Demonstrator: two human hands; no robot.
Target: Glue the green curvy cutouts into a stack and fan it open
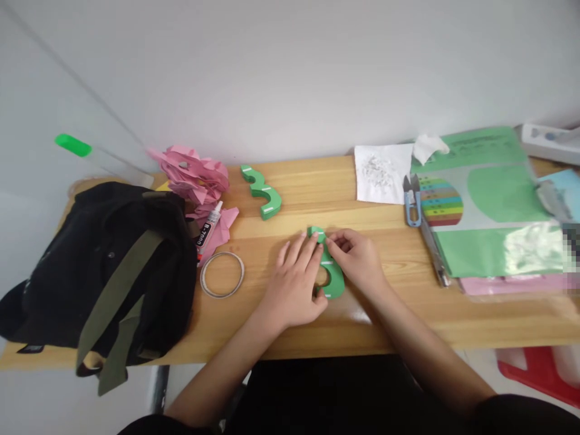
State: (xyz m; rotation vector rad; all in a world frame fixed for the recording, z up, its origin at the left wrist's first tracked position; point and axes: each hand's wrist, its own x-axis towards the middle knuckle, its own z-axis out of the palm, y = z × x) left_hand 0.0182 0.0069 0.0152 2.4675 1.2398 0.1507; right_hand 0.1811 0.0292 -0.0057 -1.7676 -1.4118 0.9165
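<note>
A green 3-shaped piece point(335, 281) with short white strips on its top face lies on the wooden table. Across its left side rests my left hand point(294, 281), flat, with fingers stretched out toward the upper end and the thumb at the lower tip. My right hand point(360, 257) is closed at the piece's upper right edge, thumb and index finger touching it and the other fingers curled; whatever sits between the fingertips is hidden. Farther back, a second green 3-shaped piece point(272, 202) with similar white strips lies apart from both hands.
Left of my hands are a tape roll point(222, 275), a B-7000 glue tube point(209, 226), crumpled pink paper point(193, 175) and a black bag point(113, 260). To the right lie blue thread snips point(412, 202), a white sheet with small scraps point(383, 172) and green packets point(493, 199).
</note>
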